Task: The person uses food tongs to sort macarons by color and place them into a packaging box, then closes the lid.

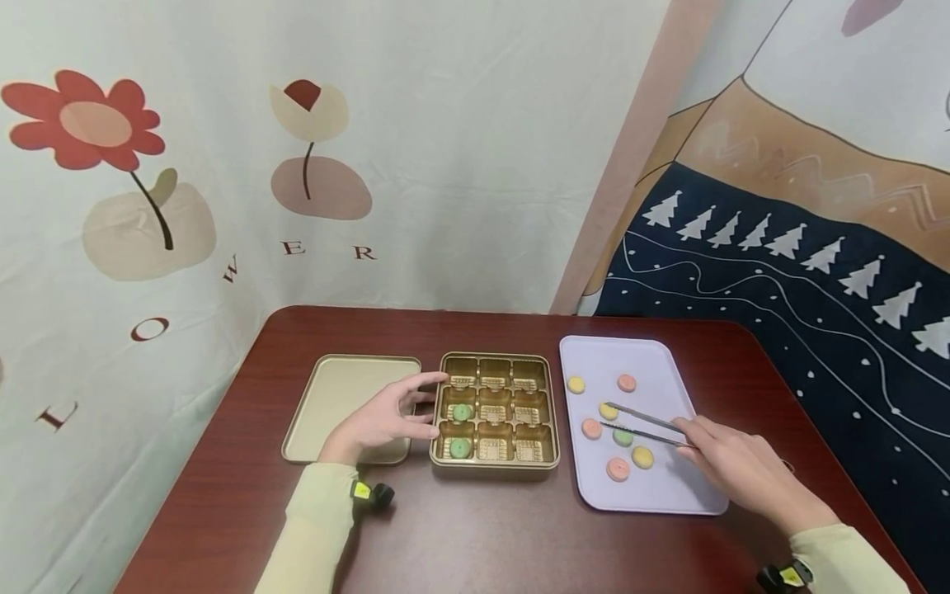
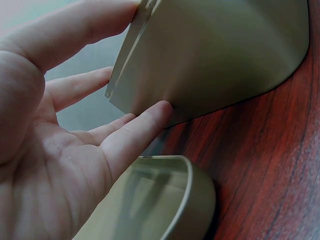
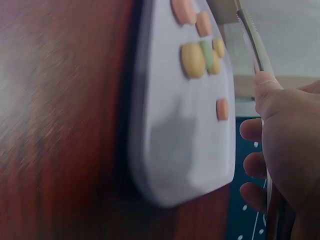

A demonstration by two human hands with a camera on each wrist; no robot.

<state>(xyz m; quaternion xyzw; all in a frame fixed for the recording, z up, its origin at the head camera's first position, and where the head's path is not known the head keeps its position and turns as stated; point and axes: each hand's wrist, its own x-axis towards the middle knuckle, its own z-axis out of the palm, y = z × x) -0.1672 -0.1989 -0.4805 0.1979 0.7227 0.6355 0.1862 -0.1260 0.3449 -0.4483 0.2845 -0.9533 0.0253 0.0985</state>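
My left hand (image 1: 386, 417) rests its thumb and fingertips against the left side of a gold tin (image 1: 493, 475) with a divided insert. Its fingers are spread and fairly straight, as the left wrist view also shows. Two green macaron-like pieces (image 1: 460, 448) sit in the left column, in the middle and front compartments. My right hand (image 1: 750, 470) grips a pair of metal tongs (image 1: 653, 419), its arms apart. Their tips hang over the lilac tray (image 1: 668, 491), near a yellow piece (image 1: 608, 410) and a green piece (image 1: 623, 437).
On the tray lie several pink pieces (image 1: 618, 469) and other yellow pieces (image 1: 642, 457). The tin's shallow gold lid (image 1: 337, 404) lies left of the tin, partly under my left hand. A printed cloth (image 1: 475, 165) hangs behind the dark red wooden table (image 1: 475, 544).
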